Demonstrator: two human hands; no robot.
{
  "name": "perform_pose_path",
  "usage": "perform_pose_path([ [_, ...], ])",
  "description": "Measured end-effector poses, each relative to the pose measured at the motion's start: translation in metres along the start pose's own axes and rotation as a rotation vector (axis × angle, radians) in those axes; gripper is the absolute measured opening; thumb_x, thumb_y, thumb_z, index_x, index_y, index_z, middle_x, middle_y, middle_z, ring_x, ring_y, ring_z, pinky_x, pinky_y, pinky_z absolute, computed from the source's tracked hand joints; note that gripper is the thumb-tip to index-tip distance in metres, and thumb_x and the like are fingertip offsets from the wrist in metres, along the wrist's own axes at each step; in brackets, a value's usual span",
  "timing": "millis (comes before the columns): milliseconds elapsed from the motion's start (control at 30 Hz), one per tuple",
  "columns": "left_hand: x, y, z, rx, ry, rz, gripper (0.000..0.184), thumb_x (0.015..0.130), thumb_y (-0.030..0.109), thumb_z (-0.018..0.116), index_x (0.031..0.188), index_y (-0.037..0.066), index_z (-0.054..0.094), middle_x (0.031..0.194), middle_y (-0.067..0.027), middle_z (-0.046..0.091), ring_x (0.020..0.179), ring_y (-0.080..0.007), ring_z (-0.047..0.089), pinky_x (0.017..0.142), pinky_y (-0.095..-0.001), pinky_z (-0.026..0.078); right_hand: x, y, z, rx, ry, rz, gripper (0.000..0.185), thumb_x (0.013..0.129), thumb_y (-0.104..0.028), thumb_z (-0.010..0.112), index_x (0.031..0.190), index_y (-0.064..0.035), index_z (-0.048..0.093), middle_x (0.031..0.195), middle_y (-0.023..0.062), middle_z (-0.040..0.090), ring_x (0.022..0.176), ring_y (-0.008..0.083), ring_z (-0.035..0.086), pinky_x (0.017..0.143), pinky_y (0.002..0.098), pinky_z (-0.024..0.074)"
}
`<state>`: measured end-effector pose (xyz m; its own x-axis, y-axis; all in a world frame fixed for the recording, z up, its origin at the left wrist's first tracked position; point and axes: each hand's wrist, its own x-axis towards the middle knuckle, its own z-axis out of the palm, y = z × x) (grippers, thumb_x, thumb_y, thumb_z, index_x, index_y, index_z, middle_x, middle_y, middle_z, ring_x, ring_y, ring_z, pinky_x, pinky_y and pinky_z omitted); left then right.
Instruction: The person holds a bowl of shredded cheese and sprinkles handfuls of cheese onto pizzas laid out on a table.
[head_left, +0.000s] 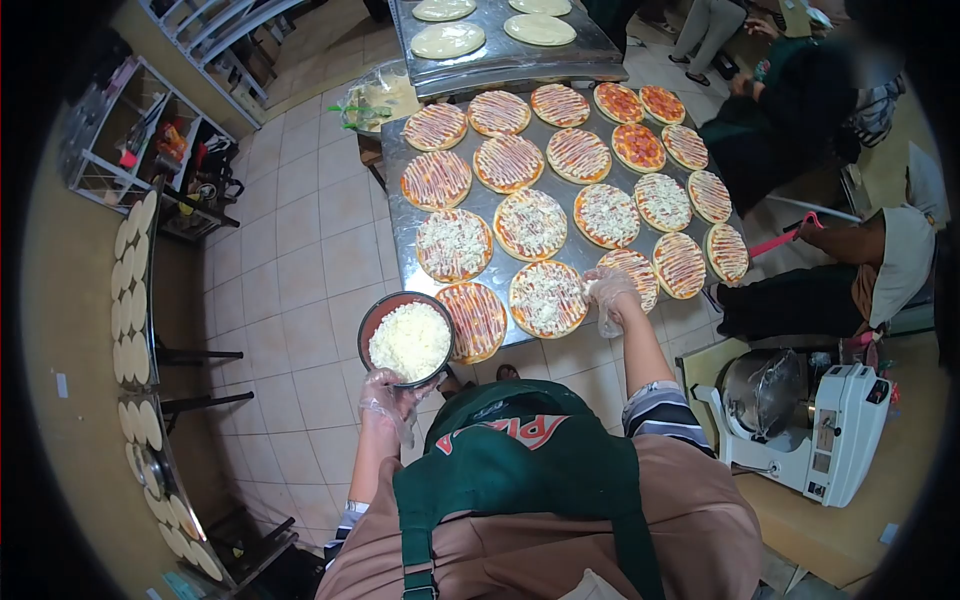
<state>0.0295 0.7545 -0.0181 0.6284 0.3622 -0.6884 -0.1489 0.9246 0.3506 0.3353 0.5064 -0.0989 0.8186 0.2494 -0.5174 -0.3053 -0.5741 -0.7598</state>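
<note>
My left hand, in a clear plastic glove, grips the near rim of a dark round bowl holding grated white cheese. My right hand, also gloved, is over the right edge of a cheese-covered pizza, beside a striped pizza; its fingers are bunched, and what they hold is too small to make out. Rows of pizzas lie on the metal table: several have white cheese, others only striped sauce. Left of the cheese-covered one, a striped pizza lies close to the bowl.
A second metal table with pale dough rounds stands beyond. Racks of dough rounds line the left wall. A white mixer stands at right. People are near the table's right side, one by a pink-handled tool.
</note>
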Motion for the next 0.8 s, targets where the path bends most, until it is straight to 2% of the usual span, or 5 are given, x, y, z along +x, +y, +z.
perform_pose_path([
  [233,0.008,-0.001,-0.008,-0.025,-0.050,-0.050,0.068,0.057,0.001,0.038,0.124,0.004,0.028,0.124,-0.0198,0.036,0.110,-0.0428,0.038,0.083,-0.0639,0.034,-0.006,-0.016,0.004,-0.390,0.111,-0.043,0.022,0.069,-0.010,0.057,0.091,-0.0094,0.063,0.081,0.0075,0.061,0.065,0.0139,0.057,0.057,0.0248,0.0448],
  [300,0.009,-0.003,-0.012,-0.049,-0.079,-0.042,0.069,0.057,0.001,0.038,0.125,0.005,0.028,0.125,-0.0202,0.034,0.109,-0.0442,0.038,0.083,-0.0646,0.034,-0.023,-0.031,0.000,-0.757,0.053,-0.088,0.023,0.069,-0.015,0.058,0.091,-0.0107,0.063,0.080,0.0068,0.061,0.067,0.0137,0.057,0.059,0.0271,0.0461],
  [500,0.001,-0.003,-0.001,-0.044,-0.057,-0.029,0.071,0.055,0.002,0.039,0.125,0.006,0.027,0.125,-0.0207,0.033,0.108,-0.0469,0.038,0.082,-0.0653,0.034,-0.016,0.017,0.008,-0.475,-0.014,-0.072,0.027,0.069,-0.024,0.058,0.092,-0.0100,0.063,0.083,0.0112,0.062,0.070,0.0211,0.059,0.067,0.0319,0.0463],
  [700,-0.005,-0.005,0.009,0.005,-0.055,-0.002,0.071,0.055,0.003,0.039,0.125,0.006,0.028,0.124,-0.0204,0.034,0.108,-0.0455,0.039,0.081,-0.0649,0.035,-0.034,-0.031,0.023,-0.739,0.106,-0.001,0.025,0.068,-0.026,0.059,0.089,-0.0139,0.064,0.086,0.0091,0.062,0.075,0.0227,0.059,0.068,0.0330,0.0462],
  [800,-0.001,-0.007,0.006,0.007,-0.033,0.000,0.070,0.055,0.004,0.040,0.124,0.006,0.029,0.123,-0.0203,0.036,0.108,-0.0442,0.040,0.081,-0.0642,0.036,-0.004,0.017,0.023,-0.650,0.038,-0.148,0.024,0.068,-0.027,0.059,0.089,-0.0159,0.064,0.087,0.0075,0.062,0.079,0.0235,0.060,0.071,0.0326,0.0463],
])
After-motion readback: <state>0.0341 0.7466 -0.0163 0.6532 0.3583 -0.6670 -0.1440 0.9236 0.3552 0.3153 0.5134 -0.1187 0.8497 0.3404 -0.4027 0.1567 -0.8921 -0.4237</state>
